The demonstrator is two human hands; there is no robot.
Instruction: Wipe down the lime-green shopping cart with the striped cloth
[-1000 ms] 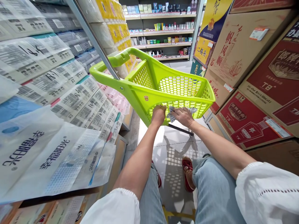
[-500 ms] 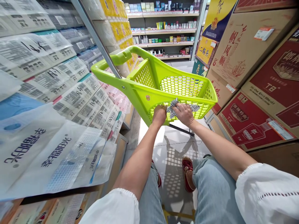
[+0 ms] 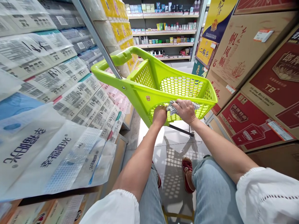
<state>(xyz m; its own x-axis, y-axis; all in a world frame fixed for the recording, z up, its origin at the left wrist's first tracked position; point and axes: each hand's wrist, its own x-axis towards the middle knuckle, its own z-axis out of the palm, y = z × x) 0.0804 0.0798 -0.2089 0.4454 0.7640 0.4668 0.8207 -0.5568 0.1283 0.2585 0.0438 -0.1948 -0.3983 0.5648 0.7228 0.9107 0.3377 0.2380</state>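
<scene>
Though crumpled beneath the right hand [image 3: 186,111], treat the striped cloth [image 3: 172,108] as soft, limp and very light, probably hard to damage and apt to fold under pressure. Best taken in a full palm, or by a loose end. Treat the green cart [image 3: 158,95] as stiff, smooth, perhaps slightly slippery, clearly heavier, and likely to roll when pushed. Best steadied by the rim or the handle [image 3: 100,71].

Right hand clasped over the cloth, with folds poking out on both sides. Left hand [image 3: 159,116] curled close against the cart, fingertips hidden; no telling whether pinching anything.

Find the cloth on the cart's near side, over the upper part of the perforated panel [image 3: 204,109], just beside the left hand. Grey-and-white, wrinkled, matt. By contrast, bright lime plastic for the cart, glossy, with a small sticker [image 3: 148,98].
</scene>
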